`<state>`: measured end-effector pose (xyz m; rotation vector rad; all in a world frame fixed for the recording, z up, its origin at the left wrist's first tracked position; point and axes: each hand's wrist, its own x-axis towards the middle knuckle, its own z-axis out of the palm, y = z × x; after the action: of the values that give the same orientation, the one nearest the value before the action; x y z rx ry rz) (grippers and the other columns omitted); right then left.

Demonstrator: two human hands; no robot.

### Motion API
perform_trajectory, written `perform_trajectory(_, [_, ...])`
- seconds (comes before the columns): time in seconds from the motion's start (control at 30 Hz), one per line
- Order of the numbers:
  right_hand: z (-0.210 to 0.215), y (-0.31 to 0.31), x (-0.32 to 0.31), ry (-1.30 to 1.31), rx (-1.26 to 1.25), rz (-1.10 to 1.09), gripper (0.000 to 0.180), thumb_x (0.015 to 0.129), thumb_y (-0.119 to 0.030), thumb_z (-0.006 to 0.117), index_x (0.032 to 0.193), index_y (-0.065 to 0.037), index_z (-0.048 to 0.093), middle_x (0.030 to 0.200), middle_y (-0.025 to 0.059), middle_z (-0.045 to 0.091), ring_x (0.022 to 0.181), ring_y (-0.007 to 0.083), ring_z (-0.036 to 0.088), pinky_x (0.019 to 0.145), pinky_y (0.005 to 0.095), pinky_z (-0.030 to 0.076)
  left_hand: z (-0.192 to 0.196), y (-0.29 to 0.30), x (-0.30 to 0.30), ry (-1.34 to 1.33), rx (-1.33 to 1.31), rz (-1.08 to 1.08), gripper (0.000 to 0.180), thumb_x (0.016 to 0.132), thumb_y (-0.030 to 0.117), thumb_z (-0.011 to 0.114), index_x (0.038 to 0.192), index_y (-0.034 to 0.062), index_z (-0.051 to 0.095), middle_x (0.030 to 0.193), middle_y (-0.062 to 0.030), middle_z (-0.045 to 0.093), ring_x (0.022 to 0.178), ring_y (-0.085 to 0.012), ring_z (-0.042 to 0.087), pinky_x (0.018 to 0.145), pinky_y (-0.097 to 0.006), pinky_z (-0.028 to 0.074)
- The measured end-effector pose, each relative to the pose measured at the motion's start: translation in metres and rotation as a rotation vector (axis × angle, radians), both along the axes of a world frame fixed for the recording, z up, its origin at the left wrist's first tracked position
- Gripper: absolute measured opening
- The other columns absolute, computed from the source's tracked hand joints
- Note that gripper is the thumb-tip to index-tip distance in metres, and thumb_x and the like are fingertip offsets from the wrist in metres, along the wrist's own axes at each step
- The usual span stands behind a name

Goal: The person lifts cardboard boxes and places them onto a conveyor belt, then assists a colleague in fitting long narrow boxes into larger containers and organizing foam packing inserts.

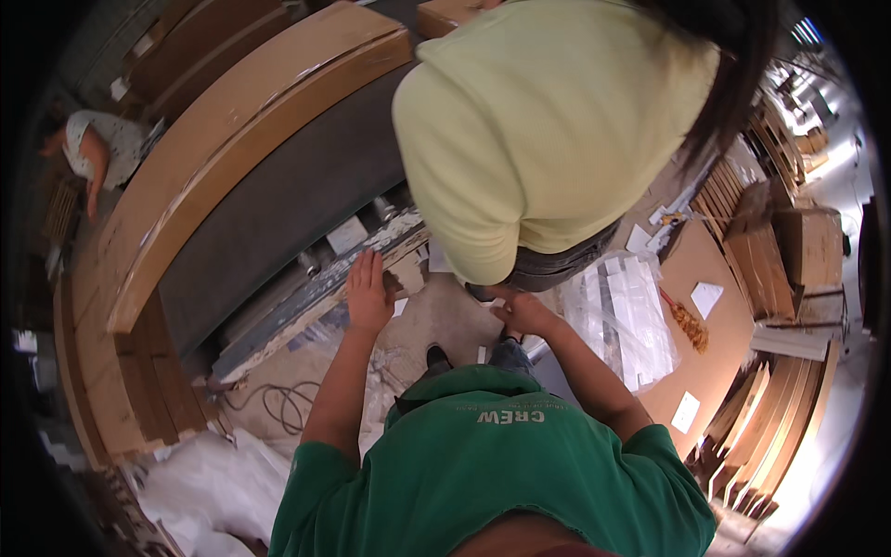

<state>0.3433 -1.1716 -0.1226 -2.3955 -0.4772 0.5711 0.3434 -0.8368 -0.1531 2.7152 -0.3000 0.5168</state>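
My left hand [369,291] is raised with its fingers stretched out, beside the worn, paint-flecked edge [325,283] of a conveyor. Nothing shows in it, and I cannot tell whether it touches that edge. Close to the waist of a co-worker in a pale yellow top [557,121] is my right hand [523,312], its fingers curled in. What they hold, if anything, is too small to make out. On the conveyor's dark belt [306,200] lies a long, taped cardboard box [251,121], out of reach of both hands.
The co-worker stands right in front of me. To my right are plastic-wrapped white packs [620,320], a brush-like tool [685,323] on a cardboard sheet [715,357], and stacked boards [766,436]. A cable [283,408] and white sheeting [213,483] lie left. Another person [104,148] is far left.
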Motion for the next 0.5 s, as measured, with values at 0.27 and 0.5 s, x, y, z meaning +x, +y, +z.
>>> perform_trajectory(0.27, [-0.015, 0.018, 0.038, -0.019, 0.037, 0.028, 0.062, 0.086, -0.019, 0.065, 0.139, -0.005, 0.037, 0.126, 0.0229, 0.055, 0.106, 0.0353, 0.061, 0.088, 0.0394, 0.050, 0.016, 0.007, -0.006, 0.161, 0.019, 0.004, 0.081, 0.066, 0.014, 0.073, 0.138, 0.0012, 0.037, 0.144, -0.0196, 0.035, 0.134, -0.0377, 0.032, 0.109, -0.047, 0.029])
perform_trajectory(0.5, [-0.004, 0.064, 0.031, 0.230, -0.082, 0.218, 0.063, 0.084, -0.024, 0.062, 0.137, -0.002, 0.036, 0.094, 0.0231, 0.066, 0.086, 0.0390, 0.063, 0.078, 0.0426, 0.050, 0.020, 0.006, -0.003, 0.258, 0.038, 0.036, 0.084, 0.065, 0.023, 0.074, 0.138, 0.0033, 0.038, 0.147, -0.0181, 0.032, 0.137, -0.0332, 0.029, 0.111, -0.043, 0.026])
